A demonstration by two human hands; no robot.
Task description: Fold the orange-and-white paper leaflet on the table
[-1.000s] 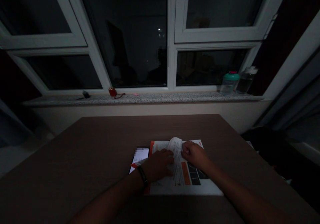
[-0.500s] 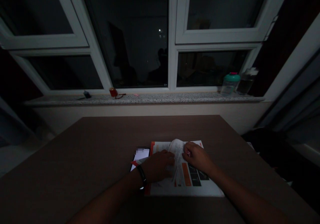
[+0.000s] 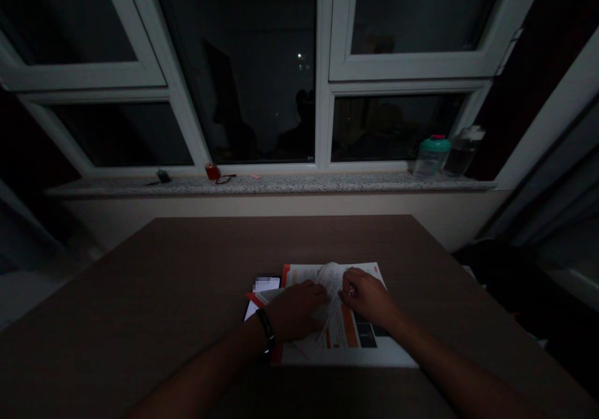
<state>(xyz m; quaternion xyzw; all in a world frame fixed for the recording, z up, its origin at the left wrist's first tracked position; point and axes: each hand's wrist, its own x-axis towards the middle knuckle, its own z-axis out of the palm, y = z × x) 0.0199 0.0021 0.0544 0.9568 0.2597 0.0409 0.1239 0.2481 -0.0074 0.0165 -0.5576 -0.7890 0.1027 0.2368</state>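
A printed booklet [image 3: 393, 353] with orange blocks and dark pictures lies on the table. One of its pages [image 3: 331, 275] is folded over and curls up between my hands. My left hand [image 3: 299, 306], with a dark band at the wrist, rests on the folded page with its fingers stretched out and slightly bent. My right hand [image 3: 367, 294] is closed beside the curled edge; a small pinkish spot shows at its fingers, too small to name. A red-tipped paper corner [image 3: 255, 298] sticks out left of my left hand, over a lit phone [image 3: 266, 285].
The brown table [image 3: 187, 281] reaches toward a granite sill [image 3: 290, 183]. On the sill stand a green-lidded bottle [image 3: 431, 157], a clear bottle [image 3: 462, 150], a red jar [image 3: 212, 171] and a small dark object [image 3: 163, 176]. Dark windows rise behind.
My right hand has shifted slightly left and toward me along the curled page. The paper corner over the phone has moved up a little and covers more of the screen.
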